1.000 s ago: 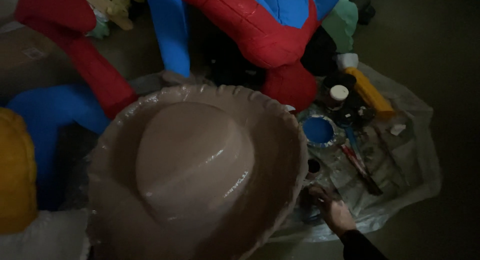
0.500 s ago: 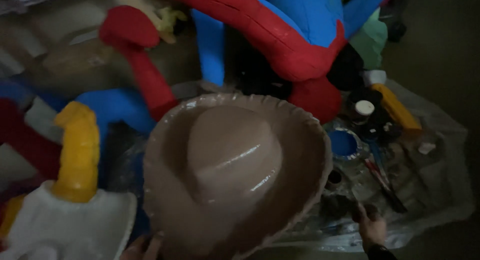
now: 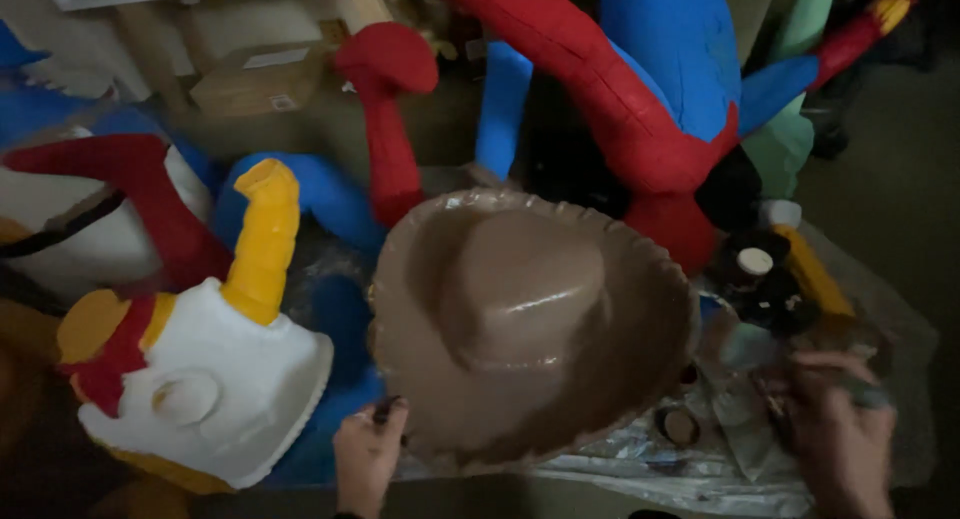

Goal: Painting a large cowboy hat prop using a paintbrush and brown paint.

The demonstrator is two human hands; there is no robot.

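Big glossy brown cowboy-hat sculpture (image 3: 530, 324) between 2 hands
Left hand (image 3: 368, 457) pinches a small dark tool (image 3: 384, 410) at its brim; blurry right hand (image 3: 838, 431), grip unclear, over crinkled plastic sheet (image 3: 700, 469)

The wide-brimmed hat (image 3: 530, 324) in the middle was a plain glossy brown, with paler sheen on its crown. At near left, a white figure (image 3: 215, 389) carried a yellow horn (image 3: 262, 241) and red and yellow patches. Far behind, a large figure (image 3: 650, 89) was red and blue. To the right lay a silvery plastic sheet (image 3: 700, 469), a dark bottle with a white cap (image 3: 753, 262) and an orange-yellow tube (image 3: 815, 274).
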